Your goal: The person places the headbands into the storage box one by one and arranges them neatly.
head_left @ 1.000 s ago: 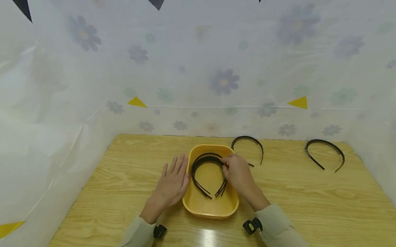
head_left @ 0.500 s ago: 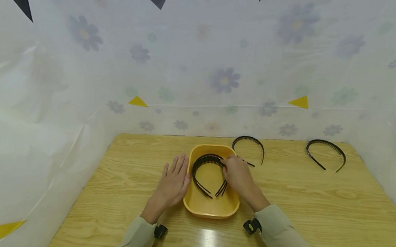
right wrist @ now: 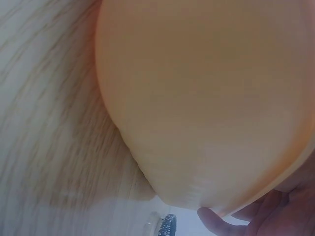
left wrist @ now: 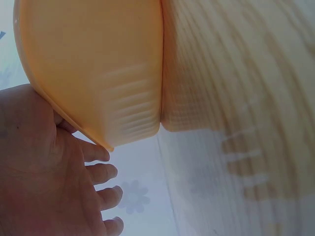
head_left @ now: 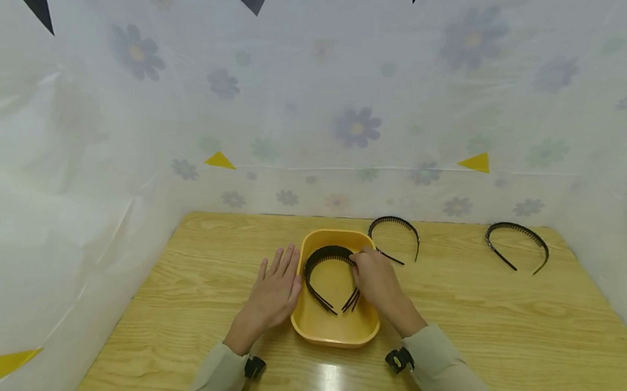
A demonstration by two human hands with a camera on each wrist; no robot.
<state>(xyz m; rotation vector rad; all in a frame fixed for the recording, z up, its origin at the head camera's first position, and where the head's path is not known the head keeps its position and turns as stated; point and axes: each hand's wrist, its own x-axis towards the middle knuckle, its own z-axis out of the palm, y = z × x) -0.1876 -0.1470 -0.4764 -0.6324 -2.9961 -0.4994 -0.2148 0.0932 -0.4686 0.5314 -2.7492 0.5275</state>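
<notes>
A yellow plastic tub [head_left: 334, 335] stands on the table with several black toothed headbands [head_left: 327, 253] nested in it, their tips toward me. My right hand [head_left: 382, 284] reaches over the tub's right rim and pinches the headbands' right side; its fingertips are partly hidden. In the right wrist view, the tub wall [right wrist: 206, 108] fills most of the picture and hides the headbands, with the right hand [right wrist: 285, 216] at the rim. My left hand [head_left: 273, 290] lies with straight fingers along the tub's left rim, also seen in the left wrist view with fingers [left wrist: 110, 196] extended.
Behind the tub on the right lies a black headband [head_left: 397, 220]. Another black headband [head_left: 521, 229] lies at the far right of the wooden table [head_left: 475, 319]. A white flower-patterned sheet [head_left: 297, 126] hangs along the back and sides.
The headbands in the tub have come closer together at the top, the uppermost arch shifting slightly toward me. Both hands keep nearly the same place.
</notes>
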